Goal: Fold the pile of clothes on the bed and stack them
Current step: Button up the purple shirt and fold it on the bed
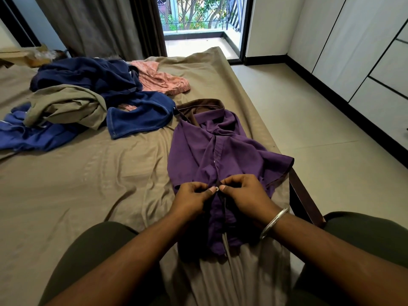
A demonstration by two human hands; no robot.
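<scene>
A purple shirt with a brown collar lies lengthwise on the bed, collar away from me. My left hand pinches the left side of its button placket. My right hand, with a metal bangle on the wrist, pinches the right side. The thumbs meet at a small white button low on the shirt. A loose pile lies at the far left: dark blue garments, an olive garment, a pink one and a lighter blue one.
The bed has a tan sheet; its dark wooden frame shows at the right edge. Tiled floor and white wardrobe doors lie to the right. A curtain and an open balcony door stand beyond the bed.
</scene>
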